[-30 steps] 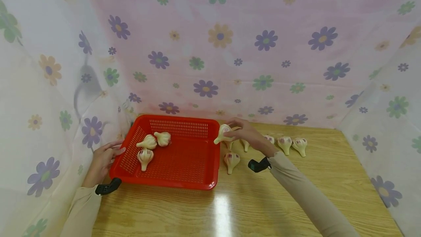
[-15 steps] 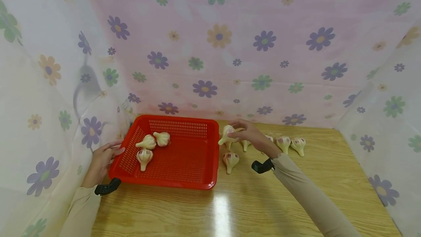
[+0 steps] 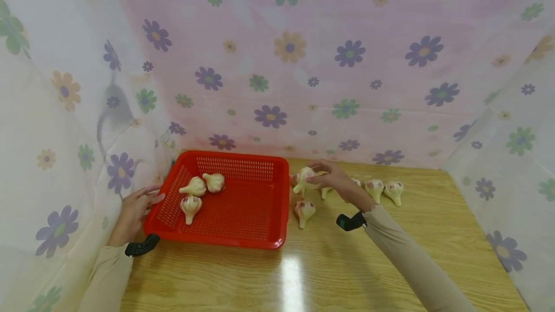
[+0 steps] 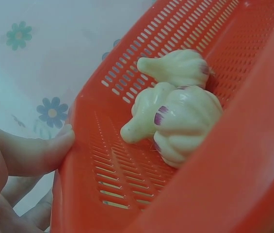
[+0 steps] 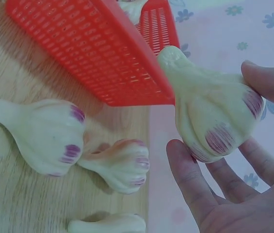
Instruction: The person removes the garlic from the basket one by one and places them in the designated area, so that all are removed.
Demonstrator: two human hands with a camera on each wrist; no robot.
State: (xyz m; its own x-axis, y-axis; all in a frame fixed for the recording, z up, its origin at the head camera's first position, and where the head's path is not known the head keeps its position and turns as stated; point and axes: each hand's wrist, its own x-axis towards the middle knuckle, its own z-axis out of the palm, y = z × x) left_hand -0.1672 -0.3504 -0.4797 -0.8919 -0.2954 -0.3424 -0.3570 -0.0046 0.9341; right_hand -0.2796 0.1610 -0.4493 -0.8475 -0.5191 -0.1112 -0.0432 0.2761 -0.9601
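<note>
A: In the head view, where are your hands?

B: My left hand [image 3: 135,211] is at the left edge of the red basket [image 3: 243,211], by the tabletop's [image 3: 399,254] back left corner. My right hand [image 3: 340,184] holds a garlic bulb [image 5: 214,109] above the tabletop, just beyond the basket's right edge.

A: And the other bulbs?

B: 3 bulbs [image 3: 214,183] lie in the basket near its left wall. Along the tabletop's back edge a row of bulbs [image 3: 374,189] shows, partly hidden by my hand; 1 separate bulb [image 3: 305,213] lies nearer the front edge.

A: What do the wrist views add?

B: Left wrist: my thumb is on the basket's rim, fingers beneath it, gripping. The foremost basket bulb's stem, plain from the head, is concealed here. Right wrist: my thumb and fingertips pinch the bulb's purple-streaked body, stem toward the basket. The bulb [image 5: 117,165] mostly masked in the head view appears nearly whole.
</note>
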